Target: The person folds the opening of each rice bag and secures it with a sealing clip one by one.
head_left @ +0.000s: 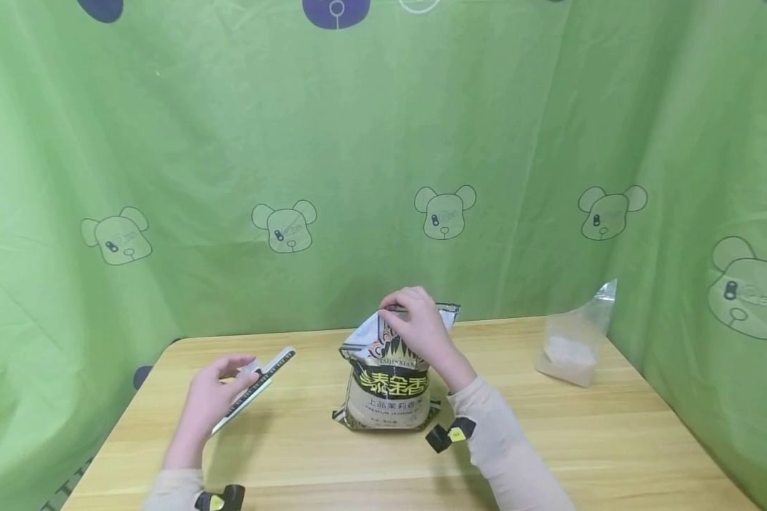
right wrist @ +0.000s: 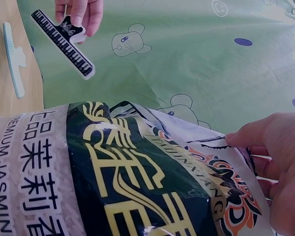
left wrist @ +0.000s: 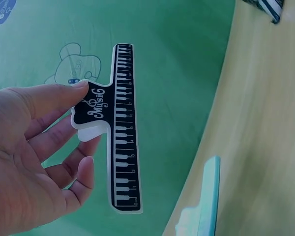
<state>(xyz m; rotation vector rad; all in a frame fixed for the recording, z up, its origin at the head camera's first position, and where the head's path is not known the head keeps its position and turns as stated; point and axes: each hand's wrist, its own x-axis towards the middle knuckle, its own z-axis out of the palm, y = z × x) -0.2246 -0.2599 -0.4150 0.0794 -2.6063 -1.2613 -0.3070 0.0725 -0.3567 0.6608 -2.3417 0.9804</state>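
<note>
My left hand (head_left: 212, 397) pinches a bag clip (left wrist: 125, 132) by its tab, between the thumb and fingers. The clip is long and black with a white edge, printed with piano keys and the word "Music". In the head view it hangs above the left part of the table. A printed bag of jasmine rice (head_left: 393, 397) stands upright at the middle. At its top edge, my right hand (head_left: 422, 330) pinches the white film between thumb and fingers; in the right wrist view the bag's top (right wrist: 201, 132) looks partly folded.
A second, pale teal clip (right wrist: 14, 61) lies on the wooden table (head_left: 307, 475) below the left hand. On the right stands a clear plastic bag (head_left: 572, 351) with whitish grains in its lower part. A green curtain (head_left: 358, 142) hangs behind the table and at both sides.
</note>
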